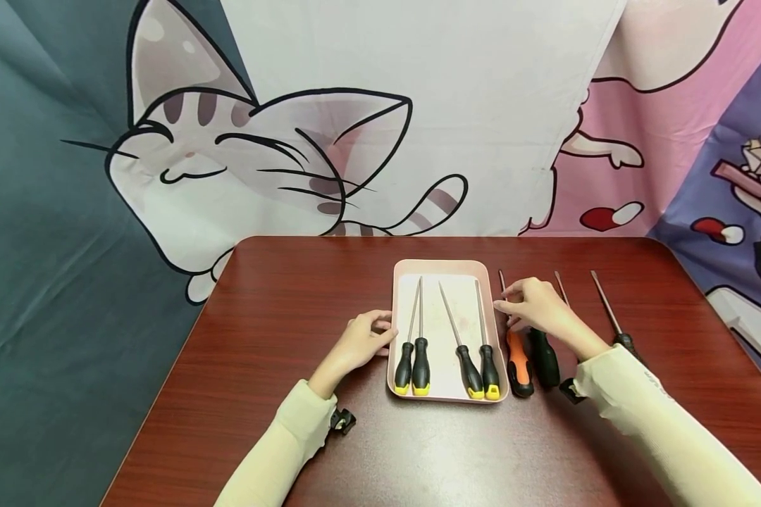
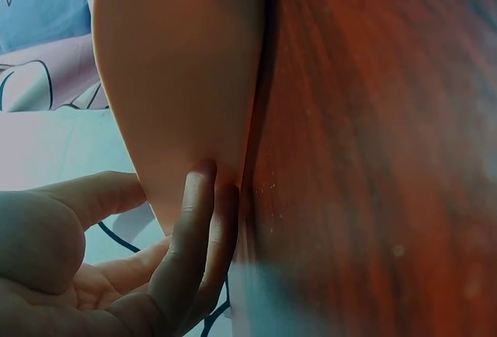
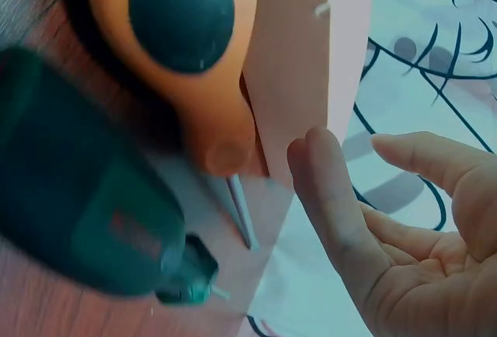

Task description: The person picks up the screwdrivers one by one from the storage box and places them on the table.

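Note:
A pink tray [image 1: 440, 266] with a white floor holds black-and-yellow screwdrivers: a pair on its left [image 1: 421, 355] and a pair on its right [image 1: 487, 366]. At the left wall my left hand [image 1: 368, 336] touches the tray, fingertips on the outer side and thumb at the rim in the left wrist view. My right hand [image 1: 535, 304] is by the right rim, fingers loosely extended and holding nothing. Beneath it lie an orange-and-black screwdriver [image 1: 518, 362] and a dark green-handled screwdriver [image 1: 544, 359], their shafts partly hidden by the hand.
Farther right, a screwdriver [image 1: 605, 299] lies with its handle partly behind the right sleeve. Another shaft [image 1: 561, 287] shows beyond the right wrist, its handle hidden. The reddish-brown table [image 1: 292, 282] meets a cartoon-cat cloth [image 1: 279, 162] at its back edge.

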Motion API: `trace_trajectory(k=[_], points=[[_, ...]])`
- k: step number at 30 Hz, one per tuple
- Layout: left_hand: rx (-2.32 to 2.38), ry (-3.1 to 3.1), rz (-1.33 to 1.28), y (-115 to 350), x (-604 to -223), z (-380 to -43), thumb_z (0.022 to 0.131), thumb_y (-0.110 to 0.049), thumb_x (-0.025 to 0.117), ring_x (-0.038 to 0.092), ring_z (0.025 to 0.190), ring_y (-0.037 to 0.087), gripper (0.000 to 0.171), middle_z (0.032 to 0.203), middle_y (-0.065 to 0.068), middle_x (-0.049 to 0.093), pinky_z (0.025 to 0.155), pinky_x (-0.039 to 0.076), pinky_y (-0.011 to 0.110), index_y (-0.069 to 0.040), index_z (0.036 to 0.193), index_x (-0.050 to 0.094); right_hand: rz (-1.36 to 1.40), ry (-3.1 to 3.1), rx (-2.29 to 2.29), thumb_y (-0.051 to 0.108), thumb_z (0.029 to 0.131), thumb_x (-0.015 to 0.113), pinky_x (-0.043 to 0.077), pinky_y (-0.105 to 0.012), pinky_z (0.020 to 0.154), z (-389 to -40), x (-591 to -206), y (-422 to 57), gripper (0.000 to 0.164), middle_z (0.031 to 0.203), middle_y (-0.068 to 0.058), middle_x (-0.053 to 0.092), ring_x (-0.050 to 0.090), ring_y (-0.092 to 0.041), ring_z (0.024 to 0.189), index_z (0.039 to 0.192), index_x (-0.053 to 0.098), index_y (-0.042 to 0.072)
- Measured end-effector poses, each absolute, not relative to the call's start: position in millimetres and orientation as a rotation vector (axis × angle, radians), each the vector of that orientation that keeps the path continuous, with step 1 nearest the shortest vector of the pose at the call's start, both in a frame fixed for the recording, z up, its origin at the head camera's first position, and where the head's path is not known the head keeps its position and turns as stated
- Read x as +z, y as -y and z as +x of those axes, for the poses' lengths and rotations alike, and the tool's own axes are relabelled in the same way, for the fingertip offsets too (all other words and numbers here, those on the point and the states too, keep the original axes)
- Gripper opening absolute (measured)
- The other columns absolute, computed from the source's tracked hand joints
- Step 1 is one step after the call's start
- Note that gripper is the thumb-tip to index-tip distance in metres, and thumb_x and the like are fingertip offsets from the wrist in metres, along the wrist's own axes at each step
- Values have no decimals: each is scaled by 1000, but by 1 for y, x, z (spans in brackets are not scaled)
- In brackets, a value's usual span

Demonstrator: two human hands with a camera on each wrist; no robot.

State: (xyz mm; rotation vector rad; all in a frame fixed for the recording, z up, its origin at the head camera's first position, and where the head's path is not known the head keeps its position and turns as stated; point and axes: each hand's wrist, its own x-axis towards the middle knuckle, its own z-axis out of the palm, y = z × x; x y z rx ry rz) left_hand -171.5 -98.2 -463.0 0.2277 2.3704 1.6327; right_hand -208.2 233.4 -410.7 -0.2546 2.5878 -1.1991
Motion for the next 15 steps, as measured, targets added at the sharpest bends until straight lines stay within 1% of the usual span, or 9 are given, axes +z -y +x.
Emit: trace_trajectory(k=[4, 10, 15], points=[[1623, -2377, 234, 98, -464, -172, 96, -7, 63, 73, 82, 27, 42, 114, 24, 67, 64, 63, 31, 8, 135, 54, -262, -2576, -1223, 7, 95, 64, 62, -38, 56, -210, -415, -225, 37, 81, -24, 66, 71, -29, 61, 117, 57, -22], [1602, -2391, 241, 98, -464, -173, 97, -8, 63, 73, 81, 26, 43, 115, 24, 67, 63, 62, 31, 7, 135, 54, -223, -2539, -1256, 1, 95, 61, 62, -38, 55, -213, -421, -214, 35, 100, -35, 65, 72, -31, 64, 117, 54, -25], [1584, -2403, 220, 98, -463, -173, 96, -8, 64, 73, 80, 25, 43, 115, 23, 67, 63, 62, 31, 6, 136, 54, -180, -2568, -1196, -4, 94, 58, 62, -37, 54, -214, -424, -209, 33, 103, -36, 64, 71, -28, 64, 119, 53, -24]])
